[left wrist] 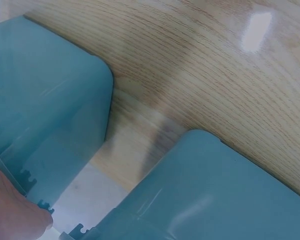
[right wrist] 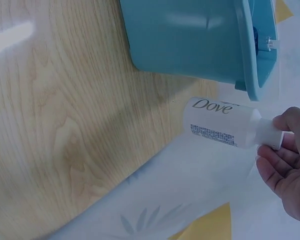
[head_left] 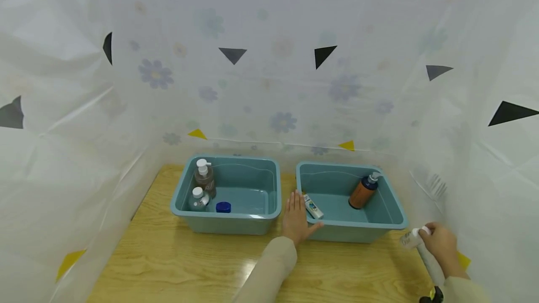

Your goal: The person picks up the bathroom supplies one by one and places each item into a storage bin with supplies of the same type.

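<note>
My right hand [head_left: 440, 244] pinches the white cap of a Dove bottle [right wrist: 217, 122] between thumb and fingers. The bottle is white and tilted on its side, just right of the right teal bin [head_left: 358, 233]. My left hand [head_left: 296, 219] lies with straight fingers on that bin's left rim, thumb spread along the front. Inside this bin are a small white box [head_left: 313, 207] with a coloured label, beside the left hand, and an orange pump bottle [head_left: 362, 194] leaning at the right end.
The left teal bin [head_left: 229, 226] holds a brown pump bottle [head_left: 205, 180], a clear bottle with a white cap [head_left: 198, 201] and a blue-lidded item [head_left: 223, 207]. A narrow gap parts the bins on the wooden table [head_left: 189, 265]. Flowered plastic sheeting [head_left: 269, 83] surrounds the table.
</note>
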Action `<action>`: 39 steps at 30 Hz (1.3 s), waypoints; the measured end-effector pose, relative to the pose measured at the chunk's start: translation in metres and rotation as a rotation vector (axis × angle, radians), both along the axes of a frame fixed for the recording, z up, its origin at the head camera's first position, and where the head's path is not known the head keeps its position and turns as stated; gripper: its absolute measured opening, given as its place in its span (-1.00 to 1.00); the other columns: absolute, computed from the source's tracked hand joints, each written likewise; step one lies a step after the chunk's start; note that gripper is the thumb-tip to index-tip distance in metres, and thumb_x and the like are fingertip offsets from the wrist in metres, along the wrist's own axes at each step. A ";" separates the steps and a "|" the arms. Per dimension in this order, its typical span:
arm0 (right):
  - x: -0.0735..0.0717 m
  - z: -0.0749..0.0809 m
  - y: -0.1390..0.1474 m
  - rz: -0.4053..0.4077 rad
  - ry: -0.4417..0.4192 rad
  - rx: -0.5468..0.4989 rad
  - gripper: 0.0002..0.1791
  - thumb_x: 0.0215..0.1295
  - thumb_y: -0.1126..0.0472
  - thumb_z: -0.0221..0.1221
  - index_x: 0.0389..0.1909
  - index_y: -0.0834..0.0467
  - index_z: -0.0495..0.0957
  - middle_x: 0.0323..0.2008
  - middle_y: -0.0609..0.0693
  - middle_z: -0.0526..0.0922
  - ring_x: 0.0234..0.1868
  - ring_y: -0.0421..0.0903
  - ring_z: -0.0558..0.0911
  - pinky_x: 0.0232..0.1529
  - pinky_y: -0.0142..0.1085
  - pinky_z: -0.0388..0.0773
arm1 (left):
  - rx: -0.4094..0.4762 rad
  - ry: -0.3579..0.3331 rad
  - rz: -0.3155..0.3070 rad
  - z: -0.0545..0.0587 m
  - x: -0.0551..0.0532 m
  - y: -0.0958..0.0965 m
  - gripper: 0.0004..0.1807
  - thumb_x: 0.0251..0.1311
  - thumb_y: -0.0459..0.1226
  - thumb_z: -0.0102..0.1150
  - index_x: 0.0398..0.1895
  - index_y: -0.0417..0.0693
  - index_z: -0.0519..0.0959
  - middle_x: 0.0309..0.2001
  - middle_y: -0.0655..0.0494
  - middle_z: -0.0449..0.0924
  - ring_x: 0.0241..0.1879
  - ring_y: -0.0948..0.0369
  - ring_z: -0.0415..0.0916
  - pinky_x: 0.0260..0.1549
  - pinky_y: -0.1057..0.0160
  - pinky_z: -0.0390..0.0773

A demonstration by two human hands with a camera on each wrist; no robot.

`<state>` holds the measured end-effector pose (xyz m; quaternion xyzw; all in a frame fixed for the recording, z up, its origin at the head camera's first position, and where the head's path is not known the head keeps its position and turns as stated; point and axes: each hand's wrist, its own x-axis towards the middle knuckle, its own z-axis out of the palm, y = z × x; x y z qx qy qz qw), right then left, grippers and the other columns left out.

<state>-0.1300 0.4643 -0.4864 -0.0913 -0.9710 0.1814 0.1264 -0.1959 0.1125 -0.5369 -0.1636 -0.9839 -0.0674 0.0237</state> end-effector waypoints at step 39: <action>-0.032 0.082 -0.008 0.028 0.240 0.078 -0.77 -0.01 0.39 0.10 -0.49 0.56 0.46 -0.65 0.34 0.50 -0.63 0.10 0.43 -0.59 -0.17 0.28 | 0.001 0.014 0.001 0.002 0.000 0.000 0.10 0.04 0.44 -0.21 0.41 -0.22 0.05 0.45 -0.12 -0.01 0.45 0.04 -0.05 0.38 0.15 0.08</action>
